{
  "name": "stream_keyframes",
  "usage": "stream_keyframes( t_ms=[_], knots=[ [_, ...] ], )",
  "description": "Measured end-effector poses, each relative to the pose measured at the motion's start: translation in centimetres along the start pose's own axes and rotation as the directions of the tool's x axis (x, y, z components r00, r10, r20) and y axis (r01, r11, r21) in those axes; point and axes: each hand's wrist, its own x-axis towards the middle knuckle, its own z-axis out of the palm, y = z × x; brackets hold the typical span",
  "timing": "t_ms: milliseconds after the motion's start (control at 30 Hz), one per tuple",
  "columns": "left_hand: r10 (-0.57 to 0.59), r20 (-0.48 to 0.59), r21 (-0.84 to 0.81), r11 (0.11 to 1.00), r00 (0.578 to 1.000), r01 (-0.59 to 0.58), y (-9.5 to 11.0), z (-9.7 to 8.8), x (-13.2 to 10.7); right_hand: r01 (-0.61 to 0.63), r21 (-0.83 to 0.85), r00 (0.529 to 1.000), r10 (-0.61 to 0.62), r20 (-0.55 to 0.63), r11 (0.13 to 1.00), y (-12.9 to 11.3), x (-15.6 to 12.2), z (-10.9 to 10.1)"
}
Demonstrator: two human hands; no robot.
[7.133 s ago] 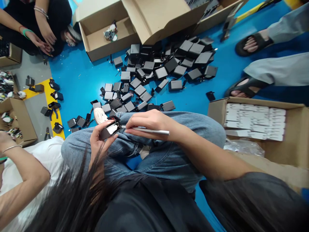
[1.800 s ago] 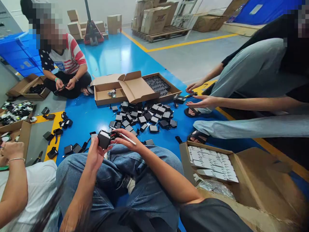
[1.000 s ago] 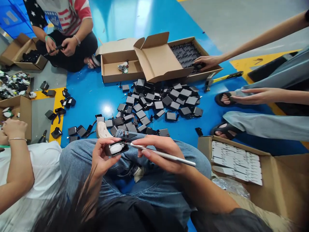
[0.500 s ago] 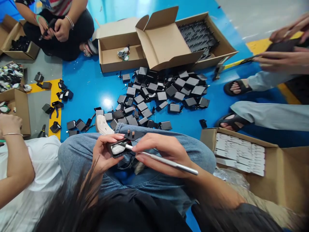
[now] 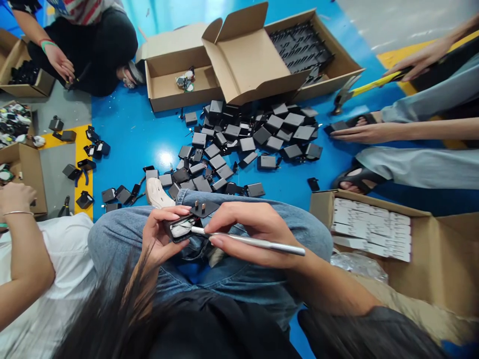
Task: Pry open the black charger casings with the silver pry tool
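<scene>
My left hand (image 5: 161, 230) is closed around an opened black power adapter (image 5: 181, 230), held above my lap. White material shows inside its casing. The adapter's flat end cover (image 5: 204, 209), with metal plug pins standing up, is swung off to the far side. In my right hand (image 5: 254, 233) I grip a slim silver metal tool (image 5: 262, 243) like a pen. Its thin tip reaches into the open end of the casing, beside the white part; what the tip touches is too small to tell.
Many black adapters (image 5: 224, 172) lie heaped on the blue floor ahead. Behind them stand cardboard boxes (image 5: 179, 102). A box of white pieces (image 5: 430, 259) is at right. A co-worker's hand holds a hammer (image 5: 374, 86); another person (image 5: 33, 279) sits close at left.
My hands stay nearly in place, the tool tip shifting slightly in the casing. At right, the co-worker has lowered an adapter to the floor and raised the hammer handle. The far person's hands have parted.
</scene>
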Motion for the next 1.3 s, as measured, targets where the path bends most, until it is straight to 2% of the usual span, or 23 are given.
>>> stream_keyframes(
  t_ms=[167,267,500,700,1067,1300],
  knots=[
    [-0.002,0.030,0.050,0.999,1.000,0.001,-0.1,-0.2,-0.2,0.018,-0.022,1.000,-0.018,0.010,1.000,0.2,0.2,0.2],
    [0.017,0.043,0.068,0.997,0.999,-0.020,-0.4,-0.5,-0.2,-0.048,-0.019,0.999,0.049,0.010,0.999,0.5,0.2,0.4],
    [0.030,0.002,0.103,0.994,1.000,-0.030,-0.5,-0.6,0.0,-0.231,0.165,0.972,0.234,0.002,0.959,0.9,0.1,1.2],
    [-0.003,-0.019,0.056,0.998,1.000,0.004,-0.5,-0.6,0.1,-0.292,0.378,0.940,0.336,-0.056,0.879,1.0,0.0,2.6],
    [-0.111,-0.055,0.037,0.993,0.992,0.113,-1.0,-0.4,-0.1,-0.308,0.555,0.894,0.435,-0.108,0.773,1.7,-0.1,3.4],
    [-0.123,-0.075,0.131,0.983,0.990,0.132,-1.9,-0.9,-0.2,-0.297,0.514,0.896,0.421,-0.141,0.804,2.1,0.0,3.5]
  ],
)
